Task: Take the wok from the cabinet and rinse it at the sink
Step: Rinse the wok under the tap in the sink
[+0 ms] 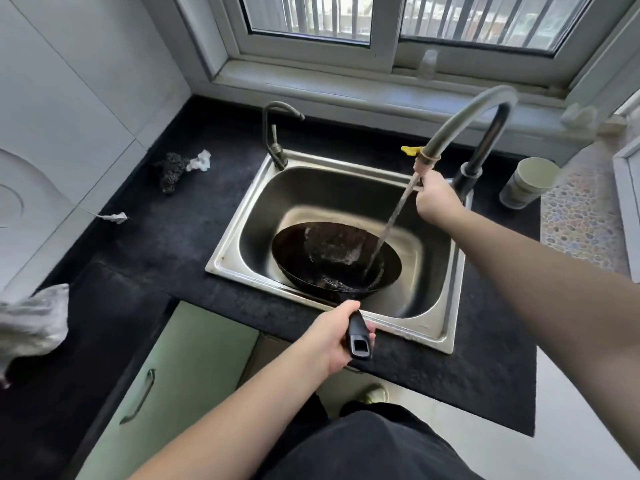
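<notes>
A black wok [304,268] sits tilted inside the steel sink [446,327], its black handle sticking out over the front rim. My left hand [332,336] is closed around that handle. Water streams from the tall curved faucet [460,123] into the wok's right side and foams inside it. My right hand [437,201] reaches to the base of the faucet at the sink's back right, fingers curled at the lever, which the hand hides.
A smaller tap [275,133] stands at the sink's back left. A dark scrubber [170,171] and crumpled paper [200,161] lie on the black counter [166,237]. A pale cup [528,181] stands right of the faucet. A grey cloth [34,323] lies far left. Green cabinet doors [180,375] are below.
</notes>
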The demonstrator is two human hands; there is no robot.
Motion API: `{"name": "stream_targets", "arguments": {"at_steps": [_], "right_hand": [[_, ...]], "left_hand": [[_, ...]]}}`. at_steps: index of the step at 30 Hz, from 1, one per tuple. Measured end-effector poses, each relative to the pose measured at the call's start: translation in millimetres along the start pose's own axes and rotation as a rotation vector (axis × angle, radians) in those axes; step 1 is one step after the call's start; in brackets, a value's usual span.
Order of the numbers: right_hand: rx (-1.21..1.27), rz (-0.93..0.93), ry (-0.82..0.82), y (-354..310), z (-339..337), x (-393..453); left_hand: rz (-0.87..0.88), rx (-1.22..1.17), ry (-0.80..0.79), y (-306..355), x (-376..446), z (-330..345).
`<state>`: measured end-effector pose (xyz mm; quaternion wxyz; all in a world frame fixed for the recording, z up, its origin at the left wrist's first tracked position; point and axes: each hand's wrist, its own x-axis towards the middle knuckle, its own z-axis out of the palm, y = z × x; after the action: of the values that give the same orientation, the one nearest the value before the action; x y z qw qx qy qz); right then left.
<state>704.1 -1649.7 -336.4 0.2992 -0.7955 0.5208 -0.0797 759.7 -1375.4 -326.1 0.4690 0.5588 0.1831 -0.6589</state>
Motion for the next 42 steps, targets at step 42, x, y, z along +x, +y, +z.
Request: {"name": "stream_targets", "arguments": {"at_steps": [42], "right_hand": [[0.571,0.408,-0.706,14,44,-14]], "left_hand": [[-0.033,0.729,0.049,59,25,-81]]}}
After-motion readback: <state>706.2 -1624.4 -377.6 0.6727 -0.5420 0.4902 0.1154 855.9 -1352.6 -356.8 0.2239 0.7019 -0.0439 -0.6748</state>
